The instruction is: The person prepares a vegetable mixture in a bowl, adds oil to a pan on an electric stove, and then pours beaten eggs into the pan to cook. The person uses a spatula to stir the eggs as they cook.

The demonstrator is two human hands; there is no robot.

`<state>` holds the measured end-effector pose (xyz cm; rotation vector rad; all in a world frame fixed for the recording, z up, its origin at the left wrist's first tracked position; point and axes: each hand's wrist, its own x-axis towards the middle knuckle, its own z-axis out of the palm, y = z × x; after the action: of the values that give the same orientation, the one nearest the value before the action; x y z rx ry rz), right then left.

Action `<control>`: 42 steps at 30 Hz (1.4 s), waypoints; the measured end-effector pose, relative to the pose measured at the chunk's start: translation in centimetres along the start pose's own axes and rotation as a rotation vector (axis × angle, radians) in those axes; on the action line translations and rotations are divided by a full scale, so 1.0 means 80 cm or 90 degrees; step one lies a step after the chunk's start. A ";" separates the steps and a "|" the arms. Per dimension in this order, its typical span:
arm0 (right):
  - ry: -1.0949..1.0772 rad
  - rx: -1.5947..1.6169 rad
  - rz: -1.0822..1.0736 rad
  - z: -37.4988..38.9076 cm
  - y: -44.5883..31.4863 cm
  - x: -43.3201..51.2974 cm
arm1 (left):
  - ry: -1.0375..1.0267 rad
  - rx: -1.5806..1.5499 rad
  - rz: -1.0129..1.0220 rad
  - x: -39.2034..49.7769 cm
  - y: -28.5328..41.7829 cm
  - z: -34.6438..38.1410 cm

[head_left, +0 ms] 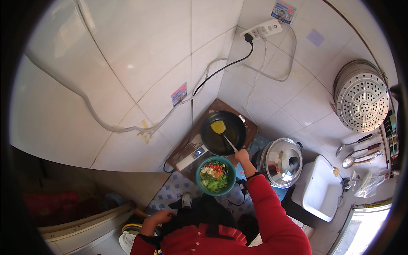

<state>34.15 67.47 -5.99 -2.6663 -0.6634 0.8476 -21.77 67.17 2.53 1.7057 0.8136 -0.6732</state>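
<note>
My right hand is closed around the handle of a spatula, whose yellowish blade rests inside a black wok. A little oil-like liquid seems to cover the wok's bottom. The wok stands on an induction cooker with a lit display. Just in front of my body, below the wok, is a green bowl with chopped green vegetables, red pieces and pale slices in separate heaps. My left hand hangs low by my dark clothing, left of the bowl; its fingers are partly hidden, and whether it holds anything is unclear.
A lidded steel pot stands right of the wok, with a white sink beyond it. Ladles and a perforated steamer tray hang on the right wall. Cables run from a power strip. Plates lie at lower left.
</note>
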 end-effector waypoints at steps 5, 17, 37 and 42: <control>0.043 -0.036 -0.036 -0.014 0.010 -0.011 | 0.004 0.019 -0.012 -0.005 0.006 -0.003; 0.024 -0.197 -0.072 -0.130 -0.008 -0.078 | -0.038 0.037 0.051 0.012 0.013 -0.012; 0.009 -0.177 -0.097 -0.109 0.015 -0.073 | -0.018 0.014 0.038 0.003 0.004 -0.008; 0.009 -0.097 -0.082 -0.063 0.040 -0.050 | -0.005 0.002 0.019 -0.005 0.008 -0.006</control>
<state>35.39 62.15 -1.30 -2.7241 -0.9188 0.7706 -21.47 67.46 3.33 1.7144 0.7811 -0.6613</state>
